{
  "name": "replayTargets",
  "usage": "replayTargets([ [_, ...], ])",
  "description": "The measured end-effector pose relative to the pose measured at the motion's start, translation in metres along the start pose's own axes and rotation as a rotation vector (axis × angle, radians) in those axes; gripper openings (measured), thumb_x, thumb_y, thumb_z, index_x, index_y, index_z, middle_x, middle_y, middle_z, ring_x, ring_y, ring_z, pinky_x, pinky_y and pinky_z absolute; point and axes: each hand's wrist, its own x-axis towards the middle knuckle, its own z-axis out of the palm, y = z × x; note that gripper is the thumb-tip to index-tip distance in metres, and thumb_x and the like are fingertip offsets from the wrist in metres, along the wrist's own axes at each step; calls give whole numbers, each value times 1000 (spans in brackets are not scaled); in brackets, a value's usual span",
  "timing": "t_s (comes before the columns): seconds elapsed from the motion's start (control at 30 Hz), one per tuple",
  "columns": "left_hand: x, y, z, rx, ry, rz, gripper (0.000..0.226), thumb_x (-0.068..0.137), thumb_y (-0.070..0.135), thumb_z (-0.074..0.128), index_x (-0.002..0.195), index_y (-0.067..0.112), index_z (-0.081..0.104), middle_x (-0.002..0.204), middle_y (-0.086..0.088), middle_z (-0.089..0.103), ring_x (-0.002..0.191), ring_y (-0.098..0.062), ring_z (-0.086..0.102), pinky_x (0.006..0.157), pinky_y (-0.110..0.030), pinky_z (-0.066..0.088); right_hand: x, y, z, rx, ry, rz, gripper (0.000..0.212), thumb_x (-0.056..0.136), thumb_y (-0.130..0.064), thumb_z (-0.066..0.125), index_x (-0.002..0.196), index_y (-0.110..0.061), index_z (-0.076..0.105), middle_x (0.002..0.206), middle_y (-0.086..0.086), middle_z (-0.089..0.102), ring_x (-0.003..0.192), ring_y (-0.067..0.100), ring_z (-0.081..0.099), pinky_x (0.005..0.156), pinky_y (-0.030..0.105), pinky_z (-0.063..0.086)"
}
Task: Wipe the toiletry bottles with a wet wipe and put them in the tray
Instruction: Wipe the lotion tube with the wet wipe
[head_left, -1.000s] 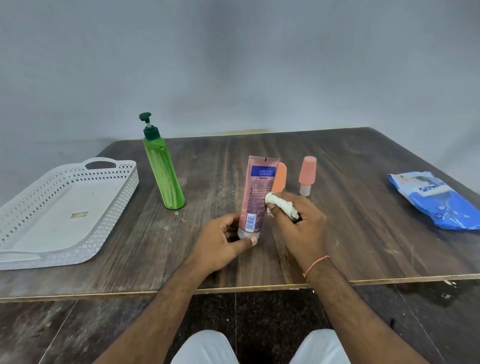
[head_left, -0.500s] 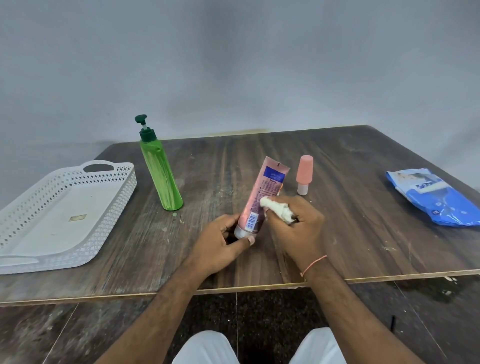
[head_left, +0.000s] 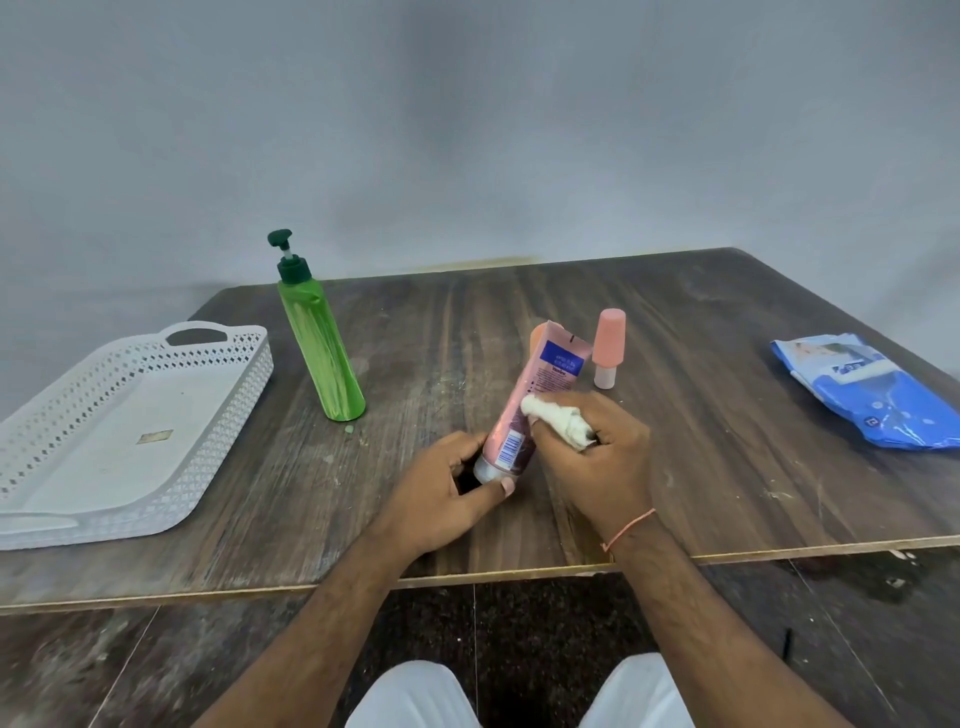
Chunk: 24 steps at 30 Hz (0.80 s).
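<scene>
The left hand (head_left: 447, 488) grips the silver cap end of a pink tube (head_left: 524, 410), holding it tilted just above the near middle of the desk (head_left: 727, 467), while the right hand (head_left: 597, 457) clutches a bunched white wet wipe (head_left: 556, 423) and presses it against the tube's side, about halfway up. Judging by this, the task is at an early stage: the tube is being wiped and nothing has gone into the tray (head_left: 104, 452), which sits at the left edge of the desk with only a small label-like patch on its floor. A tall green pump bottle (head_left: 322, 353) stands upright between the tray and the hands, apart from both. A small pink bottle (head_left: 608, 353) stands upright just behind the tube, and the orange top of another bottle (head_left: 537, 338) peeks out behind the tube's upper end; how much of it there is cannot be told. So it seems the tube has yet to be placed, and the other bottles wait for wiping. A blue pack of wipes (head_left: 872, 400) lies at the far right of the desk.
</scene>
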Motion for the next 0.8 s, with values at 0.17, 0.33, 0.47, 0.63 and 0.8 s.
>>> replayTargets([
  [0.17, 1, -1, 1, 14, -28, 12, 48, 86, 48, 75, 133, 39, 67, 107, 15, 66, 102, -10, 66, 90, -48, 57, 3, 2, -1, 10, 155, 67, 29, 95, -9, 82, 122, -19, 80, 119, -8, 80, 112, 12, 76, 96, 38, 63],
  [0.33, 2, -5, 1, -36, 1, -9, 45, 86, 47, 75, 130, 43, 67, 110, 12, 69, 104, -10, 68, 93, -47, 58, 1, 6, 3, 19, -38, 8, 29, 91, -3, 83, 118, -13, 83, 116, -5, 81, 110, 13, 77, 94, 43, 64],
  [0.47, 4, -7, 1, -182, 61, -49, 46, 88, 32, 78, 133, 27, 71, 121, 3, 74, 114, -12, 71, 103, -45, 57, -4, 9, 7, 26, -262, -31, 28, 87, -13, 89, 114, -17, 85, 113, -8, 81, 107, 10, 77, 91, 44, 64],
  [0.63, 4, -7, -1, -360, 92, -91, 40, 95, 4, 75, 132, 20, 69, 126, 9, 77, 122, -10, 70, 108, -30, 54, -5, 6, 7, -16, -363, -61, 30, 89, -26, 88, 118, -26, 84, 115, -12, 80, 106, 6, 76, 89, 41, 64],
  [0.8, 3, -7, -3, -461, 119, -113, 37, 97, 0, 71, 131, 14, 69, 125, 3, 78, 121, -15, 71, 102, -24, 54, 2, 9, 7, -117, -123, -9, 34, 89, -14, 87, 119, -30, 84, 110, -10, 72, 104, 12, 72, 86, 38, 61],
])
